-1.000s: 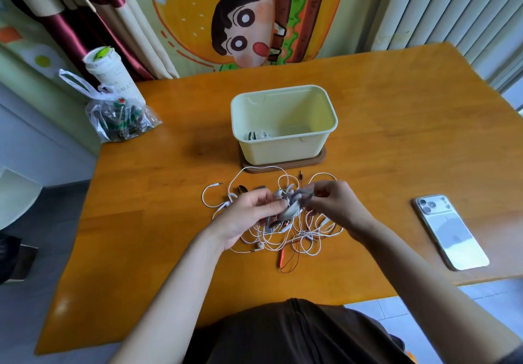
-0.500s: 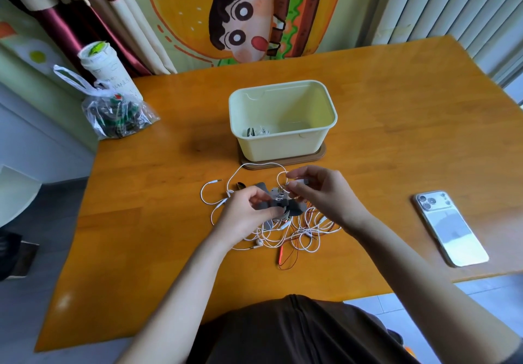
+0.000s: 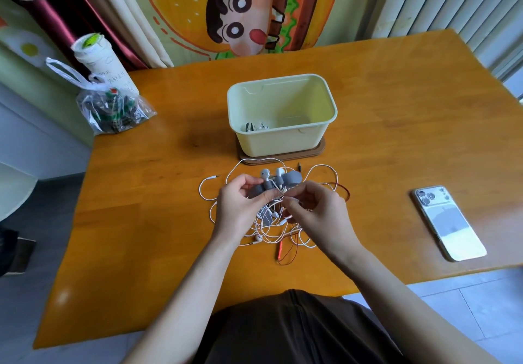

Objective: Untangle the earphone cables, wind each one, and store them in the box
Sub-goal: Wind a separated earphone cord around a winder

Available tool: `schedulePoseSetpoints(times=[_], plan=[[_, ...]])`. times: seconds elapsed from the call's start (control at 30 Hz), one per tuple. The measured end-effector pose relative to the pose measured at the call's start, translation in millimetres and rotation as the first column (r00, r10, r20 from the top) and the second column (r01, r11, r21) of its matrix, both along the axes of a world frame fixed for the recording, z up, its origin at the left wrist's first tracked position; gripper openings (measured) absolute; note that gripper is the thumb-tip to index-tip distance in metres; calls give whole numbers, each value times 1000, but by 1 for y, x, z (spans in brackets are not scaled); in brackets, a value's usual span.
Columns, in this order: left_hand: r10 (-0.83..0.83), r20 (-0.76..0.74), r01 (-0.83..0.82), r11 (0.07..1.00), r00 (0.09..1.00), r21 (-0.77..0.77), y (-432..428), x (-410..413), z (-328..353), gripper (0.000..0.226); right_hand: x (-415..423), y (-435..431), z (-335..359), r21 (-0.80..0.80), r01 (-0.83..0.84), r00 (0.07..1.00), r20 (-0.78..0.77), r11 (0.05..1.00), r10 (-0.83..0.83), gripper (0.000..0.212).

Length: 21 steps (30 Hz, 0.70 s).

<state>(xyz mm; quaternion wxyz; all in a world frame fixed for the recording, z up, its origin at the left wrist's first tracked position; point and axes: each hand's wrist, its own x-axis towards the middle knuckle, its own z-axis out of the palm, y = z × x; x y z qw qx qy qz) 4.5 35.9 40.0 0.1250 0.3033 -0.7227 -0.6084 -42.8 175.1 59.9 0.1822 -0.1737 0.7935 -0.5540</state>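
One tangle of cables (image 3: 271, 218) lies on the tabletop (image 3: 396, 126) just before the box (image 3: 280, 141); its grey-padded clump (image 3: 291, 178) is gripped by the left hand (image 3: 240, 208), and a white cable is pinched by the right hand (image 3: 317, 216).

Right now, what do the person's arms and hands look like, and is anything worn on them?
The left hand and right hand are bare: no gloves, and no ring, watch or bracelet that I can see. The left forearm and right forearm show no sleeve up to the frame's edge. The only clothing in view is a dark brown garment at the bottom.
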Motion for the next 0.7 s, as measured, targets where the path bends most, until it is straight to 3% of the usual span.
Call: schedulePoseSetpoints(times=[0.13,0.3,0.43,0.7], plan=[[2,-17,0,996,1000,87,4,-1,8,26,1,1,3,22,41,998,-44,999,-40,14],[-30,-18,34,971,999,237,6,-2,13,22,5,-1,3,-6,93,995,-22,996,-93,11],[19,-72,1,966,997,258,9,-2,16,22,10,-4,4,-27,104,993,-52,994,-105,3],[111,-83,-69,914,990,400,17,-2,17,22,4,-5,4,31,131,988,-84,991,-128,15]])
